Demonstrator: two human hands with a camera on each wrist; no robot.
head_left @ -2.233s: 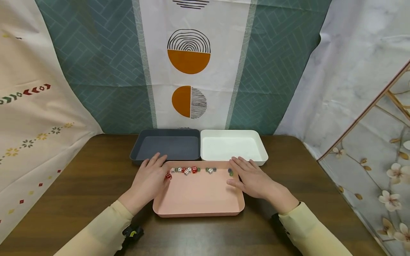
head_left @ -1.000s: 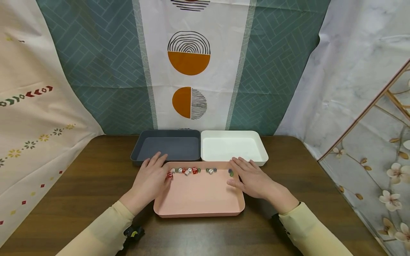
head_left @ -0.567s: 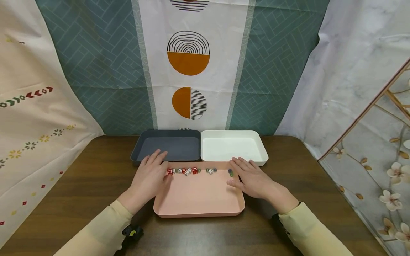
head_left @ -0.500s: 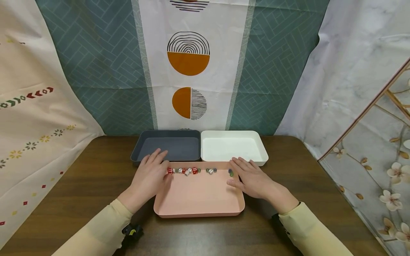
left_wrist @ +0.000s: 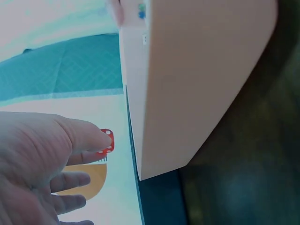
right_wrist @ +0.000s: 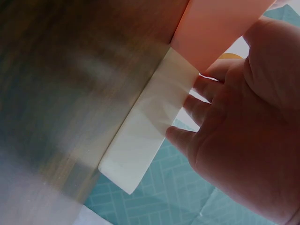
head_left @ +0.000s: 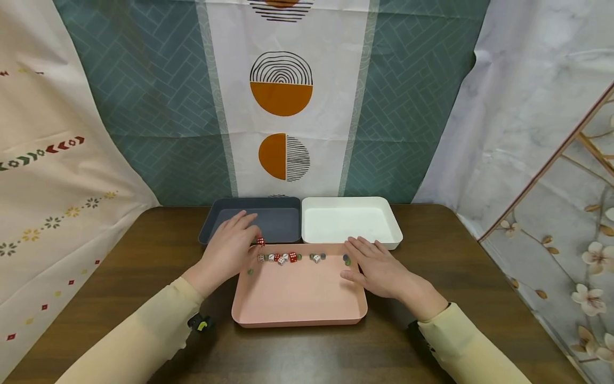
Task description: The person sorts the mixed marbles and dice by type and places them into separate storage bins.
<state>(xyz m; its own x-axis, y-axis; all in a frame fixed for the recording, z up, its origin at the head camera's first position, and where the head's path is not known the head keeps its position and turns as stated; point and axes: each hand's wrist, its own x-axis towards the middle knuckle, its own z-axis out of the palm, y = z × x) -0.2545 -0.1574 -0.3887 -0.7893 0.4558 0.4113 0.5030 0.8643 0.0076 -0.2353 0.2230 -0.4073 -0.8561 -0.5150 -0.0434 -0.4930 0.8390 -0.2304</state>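
Note:
My left hand (head_left: 229,250) pinches a red die (head_left: 260,241) between thumb and index finger, above the back left corner of the pink tray (head_left: 302,296). In the left wrist view the die (left_wrist: 108,142) pokes out past the thumb tip, while the other fingers are spread. Several white and red dice (head_left: 282,260) and small green and blue beads lie along the tray's back wall. One green bead (head_left: 250,272) is near its left wall. With its fingers straight, my right hand (head_left: 376,266) rests on the tray's right rim, close to two beads (head_left: 347,260).
Behind the pink tray stand a dark blue-grey tray (head_left: 283,221) on the left and a white tray (head_left: 345,220) on the right, side by side. All sit on a brown wooden table (head_left: 158,256). Patterned cloths (head_left: 158,106) hang behind and at both sides.
The red die by the left wall has been pinched and lifted towards the dark tray by my left hand. A green bead now shows near that wall. My right hand has stayed put.

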